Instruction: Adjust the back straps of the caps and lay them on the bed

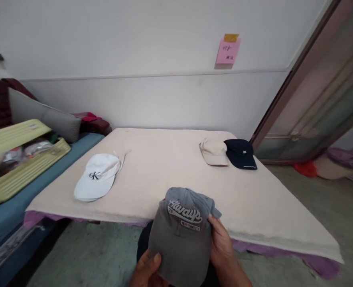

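Observation:
A grey baseball cap (180, 243) with raised "Always" lettering is held up at the table's front edge, its brim toward me. My left hand (148, 269) grips the brim at its lower left, thumb on top. On the other side, my right hand (221, 243) closes around the cap's right edge, near where crown and brim meet; part of its fingers is hidden behind the cap. To the left lies a white cap (100, 175) with a "CK" mark and a trailing strap. A beige cap (215, 151) and a navy cap (241, 153) rest side by side at the back right.
A cream cloth covers the low table (164, 159), with purple fabric showing beneath. At left, a blue bench carries a yellow-green slatted container (23, 171) and a grey cushion (47, 113). A pink note (227, 51) is taped to the wall. A sliding door (310, 87) stands at right.

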{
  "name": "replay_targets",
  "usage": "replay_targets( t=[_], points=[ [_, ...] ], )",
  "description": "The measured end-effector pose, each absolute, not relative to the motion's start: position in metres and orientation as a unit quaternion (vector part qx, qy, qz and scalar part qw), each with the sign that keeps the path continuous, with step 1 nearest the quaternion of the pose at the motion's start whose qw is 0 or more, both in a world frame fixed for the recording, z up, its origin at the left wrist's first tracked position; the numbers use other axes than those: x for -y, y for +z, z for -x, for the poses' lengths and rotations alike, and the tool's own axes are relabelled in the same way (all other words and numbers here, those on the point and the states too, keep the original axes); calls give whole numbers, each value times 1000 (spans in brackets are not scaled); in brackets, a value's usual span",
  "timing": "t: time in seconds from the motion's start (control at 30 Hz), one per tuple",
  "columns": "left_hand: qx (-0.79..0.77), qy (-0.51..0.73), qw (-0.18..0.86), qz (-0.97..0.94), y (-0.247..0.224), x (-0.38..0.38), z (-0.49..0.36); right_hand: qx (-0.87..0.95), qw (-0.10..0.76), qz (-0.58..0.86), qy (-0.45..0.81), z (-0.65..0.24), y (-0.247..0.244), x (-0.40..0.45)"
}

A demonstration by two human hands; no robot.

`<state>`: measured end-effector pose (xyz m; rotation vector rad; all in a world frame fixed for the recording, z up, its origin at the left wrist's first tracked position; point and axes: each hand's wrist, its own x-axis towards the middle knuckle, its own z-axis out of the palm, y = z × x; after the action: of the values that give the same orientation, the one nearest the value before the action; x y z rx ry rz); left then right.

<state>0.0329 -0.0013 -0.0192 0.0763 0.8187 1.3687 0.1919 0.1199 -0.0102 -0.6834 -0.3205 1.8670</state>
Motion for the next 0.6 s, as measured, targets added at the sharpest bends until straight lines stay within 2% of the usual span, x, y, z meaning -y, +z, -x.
replay_targets(
  t=[0.2, 0.37, 0.47, 0.6],
  points=[
    [-425, 679, 559, -211, 52, -73, 34, 210, 507, 279, 788, -185, -46, -121],
    [-390, 752, 480, -229, 109, -155, 130, 246, 483, 304, 784, -177, -65, -108],
    [-397, 793, 422, -188, 106, -185, 185, 254, 470, 303, 789, -172, -67, -108],
    [-458, 793, 385, -112, 59, -178, 245, 254, 450, 308, 799, -165, -70, -113]
  ],
)
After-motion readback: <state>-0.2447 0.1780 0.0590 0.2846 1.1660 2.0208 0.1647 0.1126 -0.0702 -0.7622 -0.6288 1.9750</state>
